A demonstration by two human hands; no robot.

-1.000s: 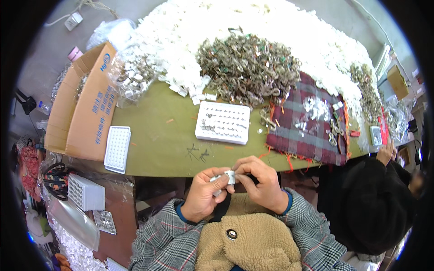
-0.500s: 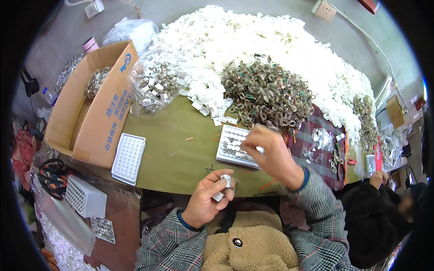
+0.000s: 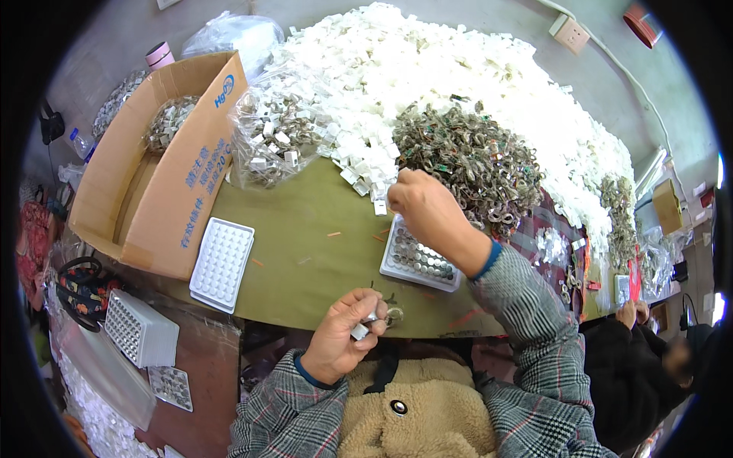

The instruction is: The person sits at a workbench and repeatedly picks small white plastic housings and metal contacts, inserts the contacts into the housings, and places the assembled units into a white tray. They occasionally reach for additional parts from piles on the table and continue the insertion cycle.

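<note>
My left hand (image 3: 345, 336) is closed round a small white plastic case (image 3: 360, 331), in front of my body at the table's near edge. A small loop of thin clear wire (image 3: 394, 314) sticks out beside its fingertips. With fingers pinched together, my right hand (image 3: 435, 212) hovers at the lower edge of the heap of small white cases (image 3: 357, 164). Whether anything is between those fingertips is hidden. Below that hand lies a white tray (image 3: 391, 269) holding round silver discs like button cells, its far end partly covered by the hand.
A tangled heap of coiled wires (image 3: 469, 156) lies behind my right hand. At left stand a cardboard box (image 3: 172, 198) and a white tray with round pockets (image 3: 221, 263). Stacked trays (image 3: 141, 332) sit lower left. Another person's hands (image 3: 632, 313) are at far right.
My right hand has moved away from over the disc tray, up and left to the edge of the white heap. The left hand stays in nearly the same place, slightly turned.
</note>
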